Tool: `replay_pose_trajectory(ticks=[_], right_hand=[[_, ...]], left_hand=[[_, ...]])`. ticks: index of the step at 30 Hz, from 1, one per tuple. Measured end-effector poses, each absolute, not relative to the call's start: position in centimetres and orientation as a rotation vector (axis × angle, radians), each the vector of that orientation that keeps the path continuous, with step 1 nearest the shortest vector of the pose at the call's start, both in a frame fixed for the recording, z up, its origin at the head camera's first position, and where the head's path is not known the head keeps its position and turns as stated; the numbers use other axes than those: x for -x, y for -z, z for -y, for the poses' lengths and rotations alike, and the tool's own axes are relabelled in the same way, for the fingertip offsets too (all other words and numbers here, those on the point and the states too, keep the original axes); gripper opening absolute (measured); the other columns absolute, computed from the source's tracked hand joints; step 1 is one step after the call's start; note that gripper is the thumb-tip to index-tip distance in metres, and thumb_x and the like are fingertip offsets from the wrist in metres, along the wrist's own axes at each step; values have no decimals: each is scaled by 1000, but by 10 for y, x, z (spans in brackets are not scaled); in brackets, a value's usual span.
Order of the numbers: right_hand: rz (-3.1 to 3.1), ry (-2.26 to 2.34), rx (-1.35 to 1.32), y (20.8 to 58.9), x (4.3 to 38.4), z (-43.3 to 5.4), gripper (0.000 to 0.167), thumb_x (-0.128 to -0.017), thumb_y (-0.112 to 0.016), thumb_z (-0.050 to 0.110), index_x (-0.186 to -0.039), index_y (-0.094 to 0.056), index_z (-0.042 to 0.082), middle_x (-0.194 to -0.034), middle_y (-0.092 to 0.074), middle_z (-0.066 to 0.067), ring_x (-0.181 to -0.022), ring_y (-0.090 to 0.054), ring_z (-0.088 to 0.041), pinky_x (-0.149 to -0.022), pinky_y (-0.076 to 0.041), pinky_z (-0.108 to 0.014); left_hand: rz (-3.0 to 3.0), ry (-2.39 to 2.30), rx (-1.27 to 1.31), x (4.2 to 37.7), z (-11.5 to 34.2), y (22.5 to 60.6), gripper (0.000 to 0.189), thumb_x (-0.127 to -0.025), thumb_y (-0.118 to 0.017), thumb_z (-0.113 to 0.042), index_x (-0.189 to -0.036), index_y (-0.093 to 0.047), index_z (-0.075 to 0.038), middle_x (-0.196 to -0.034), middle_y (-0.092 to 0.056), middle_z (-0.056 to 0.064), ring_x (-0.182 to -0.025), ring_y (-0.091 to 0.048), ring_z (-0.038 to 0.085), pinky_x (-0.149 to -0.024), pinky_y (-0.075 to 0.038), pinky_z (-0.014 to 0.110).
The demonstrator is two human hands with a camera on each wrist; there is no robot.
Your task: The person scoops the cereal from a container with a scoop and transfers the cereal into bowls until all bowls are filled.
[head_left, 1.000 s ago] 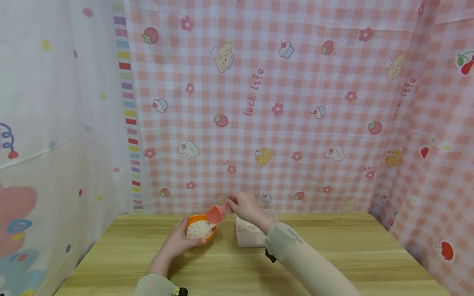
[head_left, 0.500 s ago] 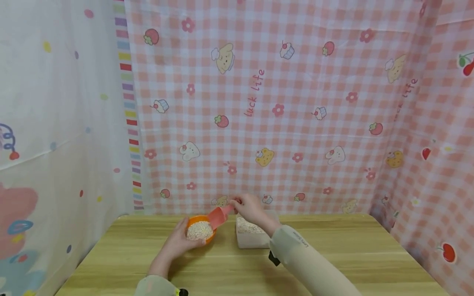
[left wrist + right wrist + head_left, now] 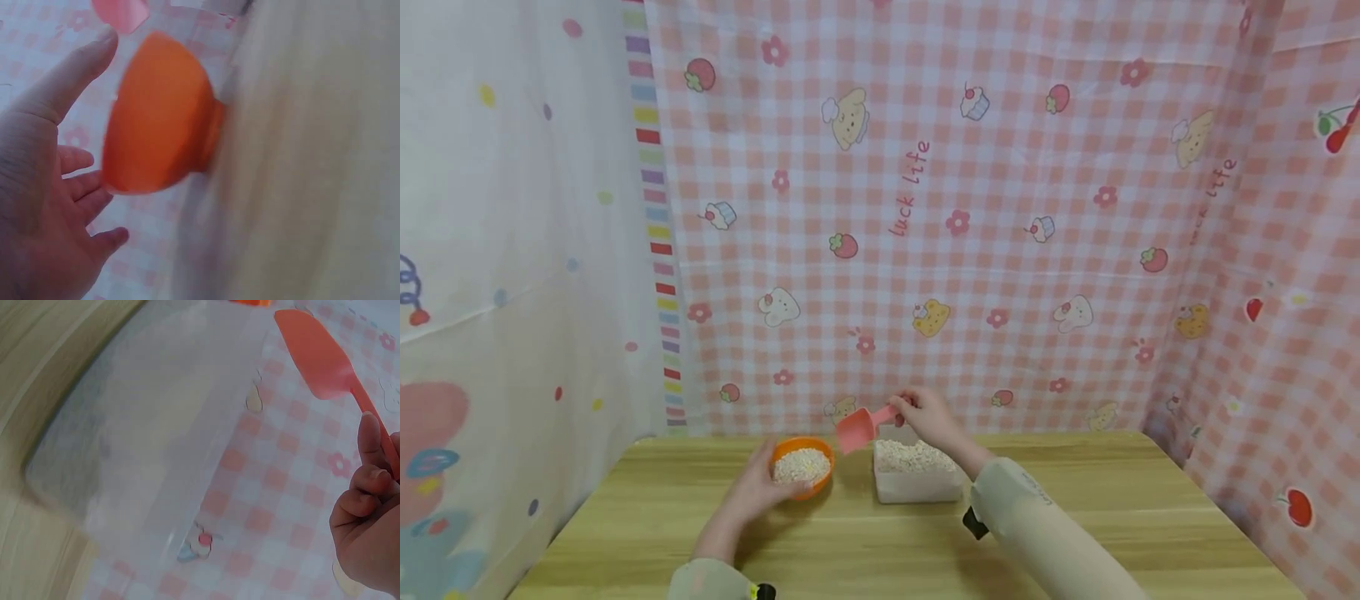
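Observation:
An orange bowl [image 3: 824, 482] of pale flakes [image 3: 801, 464], like oats, stands on the table at centre left. Around its left side lies my left hand [image 3: 758, 485], thumb along the near side. The left wrist view shows the thumb spread a little off the bowl's rim [image 3: 156, 119] and the fingertips [image 3: 94, 184] right at its other edge. My right hand [image 3: 931, 419] pinches the handle of a pink scoop [image 3: 856, 430], raised between the bowl and a whitish box. In the right wrist view the scoop's [image 3: 315, 356] blade is tilted, with no flakes visible on it.
The whitish, translucent rectangular box [image 3: 917, 488], filled with similar flakes [image 3: 913, 455], stands right of the bowl, below my right forearm. A wooden table [image 3: 865, 550] carries everything. A pink checked curtain [image 3: 1000, 275] hangs behind, and a pale dotted curtain [image 3: 572, 308] at the left.
The right hand has drawn the scoop up and rightward from over the bowl's rim, toward the box. More of the box shows. The left hand stays around the bowl.

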State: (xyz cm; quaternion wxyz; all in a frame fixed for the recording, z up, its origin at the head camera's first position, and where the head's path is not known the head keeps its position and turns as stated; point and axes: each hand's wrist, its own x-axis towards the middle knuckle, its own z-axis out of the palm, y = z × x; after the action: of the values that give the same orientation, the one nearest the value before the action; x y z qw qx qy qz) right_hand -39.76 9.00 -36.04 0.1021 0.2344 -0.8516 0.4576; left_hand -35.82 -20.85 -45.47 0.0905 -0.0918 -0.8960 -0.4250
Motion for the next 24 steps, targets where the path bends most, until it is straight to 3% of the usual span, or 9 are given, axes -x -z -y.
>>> replay_pose_trajectory(ticks=[7,13,24], right_hand=[[2505,-1393,-640,356,398,-121,22,-100,-55,16,-101,-70,0,-67,-64,-3,-51,-40,-14,-49,-33,-24],[2498,-1397,-553,358,401,-148,24,-100,-55,19,-101,-72,2,-66,-64,-2,-45,-29,-11,-43,-24,-22],[2506,-1297,-476,359,406,-181,25,-100,-55,23,-94,-72,5,-67,-65,-3,-44,-29,-11,-42,-26,-23]], left_hand=[[2646,1218,291,358,199,431,108,-76,-80,-45,-155,-18,-5,-158,-14,24,-142,-16,46,-108,-21,64],[2658,1182,412,358,172,414,110,-75,-80,-49,-156,-17,-11,-159,-14,18,-140,-22,45,-105,-28,65],[2676,1220,552,362,120,401,104,-76,-80,-48,-155,-23,-12,-159,-17,15,-143,-17,39,-109,-24,62]])
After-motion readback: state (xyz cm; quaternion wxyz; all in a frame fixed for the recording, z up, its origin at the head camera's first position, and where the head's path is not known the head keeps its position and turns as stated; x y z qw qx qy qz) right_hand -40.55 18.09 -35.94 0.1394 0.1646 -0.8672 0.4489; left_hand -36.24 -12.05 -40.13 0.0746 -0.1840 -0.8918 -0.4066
